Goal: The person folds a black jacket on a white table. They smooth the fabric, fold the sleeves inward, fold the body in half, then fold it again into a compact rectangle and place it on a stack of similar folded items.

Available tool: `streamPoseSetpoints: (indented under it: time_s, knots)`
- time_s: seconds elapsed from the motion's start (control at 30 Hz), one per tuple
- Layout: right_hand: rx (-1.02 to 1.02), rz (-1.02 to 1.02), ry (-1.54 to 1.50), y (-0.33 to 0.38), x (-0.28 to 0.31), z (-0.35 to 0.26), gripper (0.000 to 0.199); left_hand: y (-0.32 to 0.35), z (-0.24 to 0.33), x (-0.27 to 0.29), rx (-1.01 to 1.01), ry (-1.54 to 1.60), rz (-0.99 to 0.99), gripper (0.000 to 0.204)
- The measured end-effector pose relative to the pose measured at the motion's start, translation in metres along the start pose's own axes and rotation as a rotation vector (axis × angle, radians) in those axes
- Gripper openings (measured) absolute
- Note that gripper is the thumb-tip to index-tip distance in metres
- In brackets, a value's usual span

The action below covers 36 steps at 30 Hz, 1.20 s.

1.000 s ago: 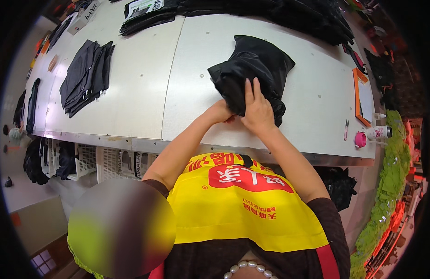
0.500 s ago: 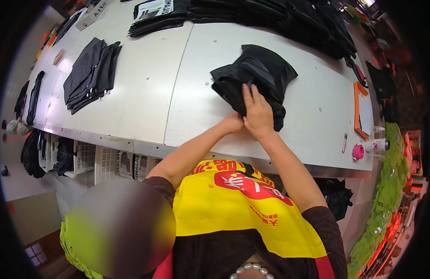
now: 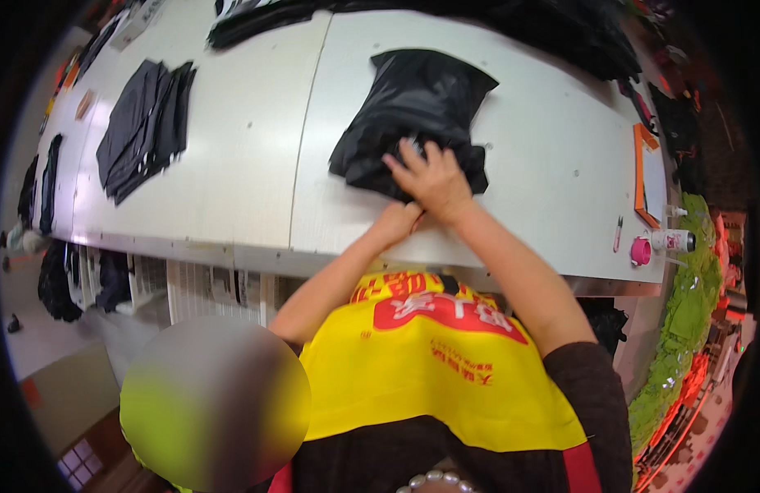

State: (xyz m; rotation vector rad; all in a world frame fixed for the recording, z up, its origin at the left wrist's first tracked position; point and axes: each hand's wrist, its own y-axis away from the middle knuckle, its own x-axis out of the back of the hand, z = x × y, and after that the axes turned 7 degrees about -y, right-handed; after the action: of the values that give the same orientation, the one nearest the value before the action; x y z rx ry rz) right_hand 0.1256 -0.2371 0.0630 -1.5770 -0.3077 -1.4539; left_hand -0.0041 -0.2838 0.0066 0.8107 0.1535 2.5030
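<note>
1. White table [image 3: 232, 164]: carries everything; the hands work at its near edge.
2. Black plastic bag [image 3: 417, 107]: lies flat beyond the fingertips, near end under them. Looks light, soft and slippery, likely stuffed with fabric; best taken at the near open edge.
3. Folded dark garments [image 3: 142, 123]: well to the left of the fingers.
4. Right hand [image 3: 433, 177]: fingers spread wide, pressing flat on the bag.
5. Left hand [image 3: 400, 220]: tucked under the right wrist at the bag's edge; finger state cannot be told.
6. Pink-capped bottle [image 3: 659, 242]: far right.
</note>
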Motion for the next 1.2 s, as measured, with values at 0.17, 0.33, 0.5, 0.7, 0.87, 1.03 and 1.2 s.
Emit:
streamPoseSetpoints:
  time_s: [0.17,0.33,0.5,0.7,0.87,1.03,1.2]
  knots:
    - [0.07,-0.019,-0.141,0.005,0.005,0.013,0.043,0.003,0.012,0.004,0.408,0.715,-0.162,0.027]
    - [0.082,-0.022,-0.137,0.023,-0.003,0.026,0.042,0.057,0.034,0.105,0.178,0.247,-0.364,0.025]
    - [0.097,-0.033,-0.126,0.021,0.002,0.021,0.042,0.03,0.04,0.145,-0.099,-0.12,0.623,0.021]
    - [0.118,-0.025,-0.122,0.026,0.001,0.023,0.041,-0.02,0.059,0.135,0.03,-0.516,0.406,0.031]
    - [0.094,0.007,-0.154,0.024,0.005,0.024,0.037,-0.041,0.073,0.122,-0.011,-0.658,0.458,0.034]
    - [0.032,0.057,-0.231,0.022,0.005,0.024,0.037,-0.05,0.06,0.115,-0.253,-0.908,0.49,0.017]
    - [-0.042,-0.008,-0.257,0.018,0.011,0.032,0.037,-0.07,0.054,0.117,-0.426,-0.678,0.493,0.012]
